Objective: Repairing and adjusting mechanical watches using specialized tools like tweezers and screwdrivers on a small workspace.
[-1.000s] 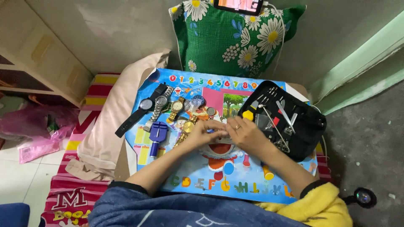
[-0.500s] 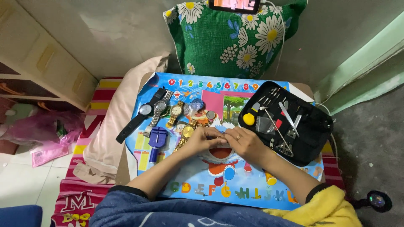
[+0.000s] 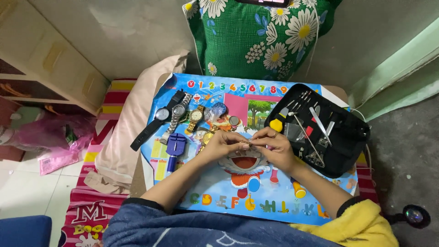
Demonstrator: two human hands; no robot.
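My left hand and my right hand meet over the middle of a colourful cartoon mat. Their fingertips pinch one small metal piece, too small to name, just above the mat. Several wristwatches lie in a row at the mat's far left, with a gold one among them. A blue watch tool lies close to my left wrist. A black open tool case with tweezers and small drivers sits right of my right hand.
A green cushion with daisies stands behind the mat. A beige pillow lies at the left, on a striped red rug. Pink plastic bags and a cabinet are at the far left.
The view has drifted a little. Both hands stay together over the mat's centre, still working the small piece between the fingertips.
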